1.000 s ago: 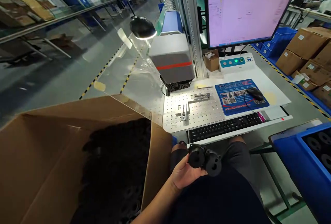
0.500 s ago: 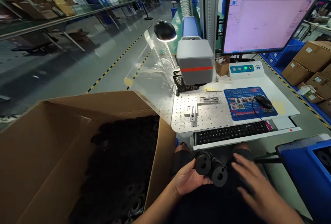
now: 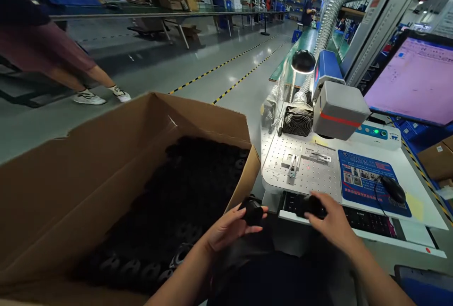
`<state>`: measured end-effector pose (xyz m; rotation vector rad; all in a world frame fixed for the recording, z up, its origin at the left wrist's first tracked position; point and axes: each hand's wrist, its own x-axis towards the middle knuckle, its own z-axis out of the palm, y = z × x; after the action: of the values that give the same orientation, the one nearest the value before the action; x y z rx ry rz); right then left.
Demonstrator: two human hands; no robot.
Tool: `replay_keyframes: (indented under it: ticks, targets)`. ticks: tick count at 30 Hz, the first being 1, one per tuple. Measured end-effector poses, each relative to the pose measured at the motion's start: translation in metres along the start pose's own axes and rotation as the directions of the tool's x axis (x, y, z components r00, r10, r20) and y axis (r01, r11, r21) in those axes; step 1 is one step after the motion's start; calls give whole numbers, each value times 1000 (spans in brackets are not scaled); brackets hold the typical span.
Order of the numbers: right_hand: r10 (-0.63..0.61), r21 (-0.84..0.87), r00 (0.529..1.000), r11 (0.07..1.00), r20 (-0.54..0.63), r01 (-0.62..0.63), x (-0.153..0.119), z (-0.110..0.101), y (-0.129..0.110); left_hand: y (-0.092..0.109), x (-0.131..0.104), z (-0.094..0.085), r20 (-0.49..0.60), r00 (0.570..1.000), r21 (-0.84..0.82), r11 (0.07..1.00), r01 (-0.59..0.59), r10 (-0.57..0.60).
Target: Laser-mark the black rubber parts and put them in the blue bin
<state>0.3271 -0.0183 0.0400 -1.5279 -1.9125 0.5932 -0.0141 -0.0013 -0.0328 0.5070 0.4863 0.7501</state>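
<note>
My left hand [image 3: 224, 230] is closed around a black round part [image 3: 252, 211] beside the right wall of the cardboard box. A second black round part [image 3: 311, 206] is in my right hand [image 3: 333, 221], pinched between thumb and fingers in front of the keyboard [image 3: 366, 222]. This part is dark and slightly blurred, so its details do not show. Just beyond my right hand lies the perforated metal plate [image 3: 276, 167], with two small metal fixtures [image 3: 292, 165] on it. The large cardboard box [image 3: 106, 141] to my left contains many similar black parts [image 3: 191, 178].
Above the plate hangs a grey machine head [image 3: 341, 108], with a fan [image 3: 297, 123] beside it. A mouse [image 3: 393, 189] sits on a blue mat [image 3: 354, 171]. The monitor [image 3: 414, 77] stands at right. At far left, a person's legs [image 3: 67, 63] are near the box.
The view has swung left. Both black parts were together in my left hand; now each hand holds one. My right hand has moved forward to the keyboard. A walking person has appeared at left.
</note>
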Motion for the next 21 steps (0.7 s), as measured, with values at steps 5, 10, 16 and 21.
replay_keyframes:
  ticks: [5,10,16,21]
  targets:
    - [232,-214,937,933,-261,-291,91,2,31,9,-8,-55,-43,999,-4,1000,-30,30]
    - [365,-334,895,835,-256,-436,140,18,40,10,-9,-68,58,998,-45,999,-12,15]
    - [353,-302,894,851,-277,-429,155,28,37,14,-10,-68,60,998,-100,995,-29,35]
    - [421,-149,873,873,-246,-463,136,26,49,13,-11,-69,39,997,-121,991,-56,61]
